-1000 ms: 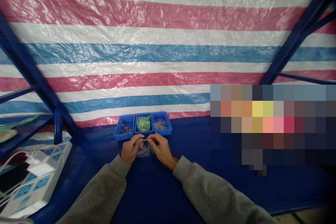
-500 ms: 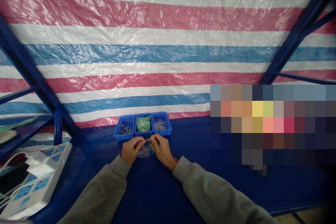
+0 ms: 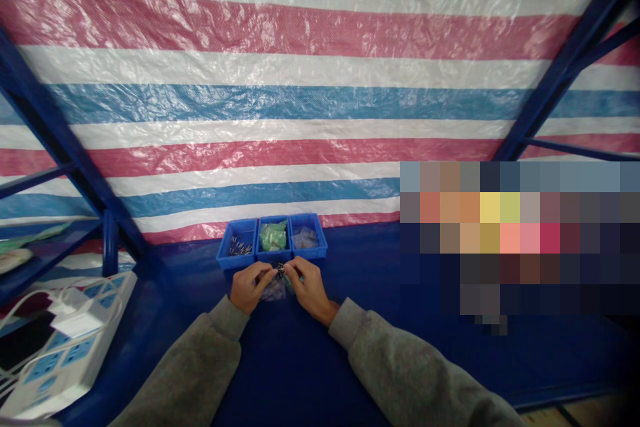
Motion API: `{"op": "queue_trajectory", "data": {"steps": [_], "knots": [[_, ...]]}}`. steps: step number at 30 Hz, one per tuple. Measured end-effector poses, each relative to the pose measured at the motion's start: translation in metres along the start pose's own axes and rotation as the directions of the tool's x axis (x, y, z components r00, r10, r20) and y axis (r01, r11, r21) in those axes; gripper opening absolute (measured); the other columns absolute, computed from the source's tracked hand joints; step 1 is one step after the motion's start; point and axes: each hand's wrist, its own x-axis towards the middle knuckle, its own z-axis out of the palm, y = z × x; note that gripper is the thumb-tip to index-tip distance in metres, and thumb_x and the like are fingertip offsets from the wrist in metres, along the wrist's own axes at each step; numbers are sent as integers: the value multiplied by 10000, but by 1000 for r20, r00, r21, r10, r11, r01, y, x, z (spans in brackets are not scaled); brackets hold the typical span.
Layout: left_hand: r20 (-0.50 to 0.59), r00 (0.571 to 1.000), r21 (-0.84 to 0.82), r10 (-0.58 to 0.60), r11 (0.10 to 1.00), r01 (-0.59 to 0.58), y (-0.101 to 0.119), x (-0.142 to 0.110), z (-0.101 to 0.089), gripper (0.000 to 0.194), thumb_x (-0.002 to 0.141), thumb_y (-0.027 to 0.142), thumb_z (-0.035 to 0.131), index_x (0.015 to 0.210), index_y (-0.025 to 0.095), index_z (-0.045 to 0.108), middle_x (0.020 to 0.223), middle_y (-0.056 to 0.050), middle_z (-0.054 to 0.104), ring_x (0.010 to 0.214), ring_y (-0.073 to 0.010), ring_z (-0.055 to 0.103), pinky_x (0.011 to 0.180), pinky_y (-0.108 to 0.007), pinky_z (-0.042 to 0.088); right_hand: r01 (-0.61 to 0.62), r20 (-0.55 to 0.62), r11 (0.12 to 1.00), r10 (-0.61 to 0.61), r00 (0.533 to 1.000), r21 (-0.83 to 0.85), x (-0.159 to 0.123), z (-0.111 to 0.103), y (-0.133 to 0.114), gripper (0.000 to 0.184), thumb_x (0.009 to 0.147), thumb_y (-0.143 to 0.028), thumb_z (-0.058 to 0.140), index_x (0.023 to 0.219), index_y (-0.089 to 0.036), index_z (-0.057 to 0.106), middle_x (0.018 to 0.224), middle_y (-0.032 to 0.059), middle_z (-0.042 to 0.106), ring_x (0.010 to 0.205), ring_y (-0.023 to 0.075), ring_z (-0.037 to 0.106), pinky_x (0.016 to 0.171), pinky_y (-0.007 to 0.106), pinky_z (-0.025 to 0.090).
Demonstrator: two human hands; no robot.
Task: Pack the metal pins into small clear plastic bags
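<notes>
lower centre: left hand [image 3: 250,285] and right hand [image 3: 309,285], fingers narrow, pinch small part [image 3: 281,269] from both sides, likely for steadiness.

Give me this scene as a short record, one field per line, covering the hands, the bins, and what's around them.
left hand: fingers pinched at a small dark part; hand
right hand: fingers at the same part; hand
under hands: clear plastic bag
left bin: thin metallic pieces
middle bin: green packets
right bin: clear packets
far left: white power strip with plugged-in white adapter
backdrop: striped sheet
</notes>
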Motion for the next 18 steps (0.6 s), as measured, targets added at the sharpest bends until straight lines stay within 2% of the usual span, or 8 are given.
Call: {"op": "queue_trajectory", "data": {"steps": [5, 8, 9, 11, 13, 18], "knots": [[-25, 998, 16, 53, 998, -53, 0, -1, 2, 187, 849, 299, 495, 786, 167, 612, 700, -22, 646, 612, -114, 592, 626, -216, 466, -27, -1, 999, 27, 1000, 24, 0, 0, 1, 427, 936, -337, 325, 589, -172, 511, 575, -13, 480, 568, 107, 465, 571, 223, 352], [-175, 983, 120, 56, 992, -36, -6, 2, -4, 161, 846, 271, 503, 791, 162, 607, 726, -40, 643, 661, -133, 595, 683, -246, 461, -38, 1, 998, 38, 999, 52, 0, 0, 0, 445, 943, -357, 299, 608, -172, 527, 574, -12, 488, 573, 109, 478, 576, 219, 362], [-252, 966, 162, 50, 987, -9, -10, 4, -7, 146, 837, 269, 518, 792, 161, 606, 749, -50, 646, 694, -148, 596, 704, -262, 456, -43, 3, 998, 43, 999, 56, 0, 0, -1, 442, 942, -361, 301, 617, -172, 534, 576, -11, 492, 574, 110, 482, 574, 219, 363], [-329, 943, 246, 40, 968, 45, -18, 8, -14, 143, 834, 280, 520, 813, 167, 605, 819, -69, 655, 797, -183, 593, 770, -305, 434, -46, 9, 997, 46, 999, 57, 0, -1, -2, 435, 940, -362, 306, 627, -172, 541, 582, -7, 500, 580, 112, 487, 569, 219, 364], [-341, 940, 343, 15, 933, 110, -25, 12, -20, 158, 836, 303, 513, 814, 175, 604, 853, -70, 660, 840, -206, 579, 784, -335, 402, -45, 14, 998, 44, 999, 53, 0, -1, -2, 429, 940, -353, 310, 628, -172, 541, 590, -4, 504, 586, 113, 491, 570, 221, 365], [-255, 965, 511, -65, 838, 191, -33, 16, -26, 171, 838, 320, 498, 805, 198, 612, 863, -59, 669, 832, -223, 550, 772, -362, 330, -30, 18, 999, 29, 999, 37, 0, -2, -3, 420, 939, -336, 314, 628, -173, 545, 602, -2, 511, 594, 113, 496, 582, 225, 369]]}}
